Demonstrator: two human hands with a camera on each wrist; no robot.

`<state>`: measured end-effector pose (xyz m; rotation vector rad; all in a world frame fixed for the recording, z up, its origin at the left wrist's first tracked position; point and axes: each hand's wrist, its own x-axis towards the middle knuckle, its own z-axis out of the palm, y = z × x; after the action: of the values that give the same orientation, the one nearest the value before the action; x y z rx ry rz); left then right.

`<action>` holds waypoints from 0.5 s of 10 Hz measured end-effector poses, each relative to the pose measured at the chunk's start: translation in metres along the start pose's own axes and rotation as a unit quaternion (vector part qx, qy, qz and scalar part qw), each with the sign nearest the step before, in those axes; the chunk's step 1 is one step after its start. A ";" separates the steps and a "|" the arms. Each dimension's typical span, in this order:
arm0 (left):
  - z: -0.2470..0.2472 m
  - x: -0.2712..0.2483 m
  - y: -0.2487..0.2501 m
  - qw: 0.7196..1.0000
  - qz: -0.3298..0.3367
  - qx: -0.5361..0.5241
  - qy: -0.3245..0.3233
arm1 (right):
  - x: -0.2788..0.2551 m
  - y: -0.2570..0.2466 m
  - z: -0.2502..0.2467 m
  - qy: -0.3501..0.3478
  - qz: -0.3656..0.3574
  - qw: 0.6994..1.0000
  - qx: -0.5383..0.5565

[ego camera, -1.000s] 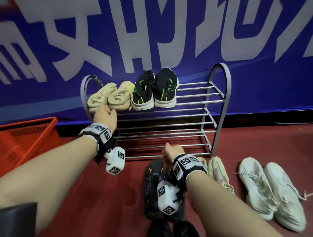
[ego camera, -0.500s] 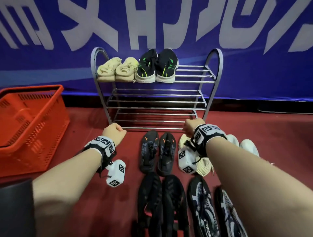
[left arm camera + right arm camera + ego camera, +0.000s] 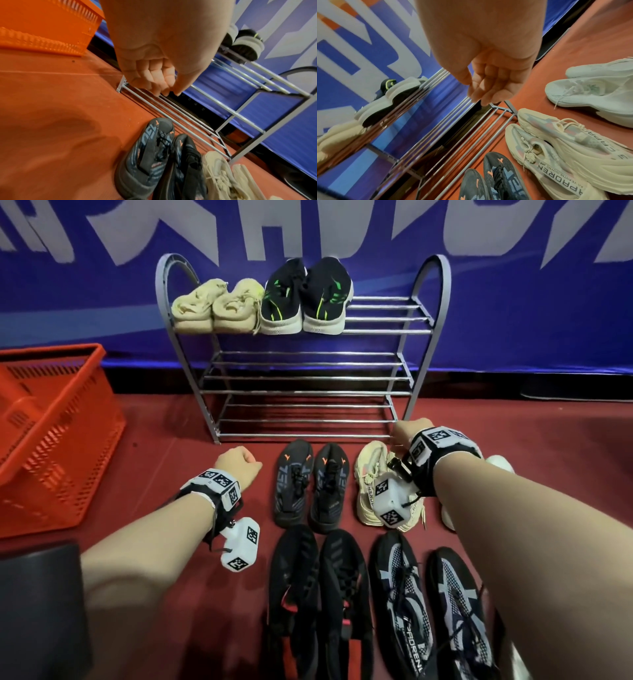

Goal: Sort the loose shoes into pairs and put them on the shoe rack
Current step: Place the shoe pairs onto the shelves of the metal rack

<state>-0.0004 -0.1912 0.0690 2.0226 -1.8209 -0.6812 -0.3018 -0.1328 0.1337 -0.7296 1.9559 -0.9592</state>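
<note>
The grey metal shoe rack [image 3: 301,392] stands against the blue banner. Its top shelf carries a beige pair [image 3: 215,308] and a black-and-green pair [image 3: 305,297]; the lower shelves are bare. On the floor in front lie a dark grey pair [image 3: 310,484], a cream pair [image 3: 366,484], a black pair [image 3: 318,594] and a black-and-white mesh pair [image 3: 428,611]. My left hand [image 3: 239,465] hovers left of the dark grey pair, fingers loosely curled [image 3: 163,81], holding nothing. My right hand [image 3: 406,431] hangs over the cream pair by the rack's right foot, fingers loosely curled [image 3: 488,83], holding nothing.
An orange plastic basket [image 3: 51,433] stands on the red floor to the left. A white pair [image 3: 590,92] lies right of the cream pair, mostly hidden behind my right forearm in the head view. A dark object [image 3: 37,611] sits at the lower left edge.
My left hand came down from the beige shoes on the top shelf to floor level. My right hand shifted right, from the dark grey pair to the cream pair. My head pulled back.
</note>
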 end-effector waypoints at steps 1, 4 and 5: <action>0.021 0.002 0.002 0.999 -0.010 0.005 -0.030 | 0.036 0.004 0.021 0.046 0.012 0.998 -0.030; 0.082 0.022 0.005 0.992 -0.018 0.048 -0.117 | 0.047 0.007 0.074 0.020 -0.056 0.992 -0.111; 0.098 0.029 0.006 0.991 -0.015 0.046 -0.125 | 0.046 0.001 0.088 0.023 -0.075 0.990 -0.120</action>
<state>-0.0580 -0.2145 -0.0123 2.1056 -1.9969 -0.9122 -0.2498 -0.1989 0.0810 -1.0105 2.1039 -0.8430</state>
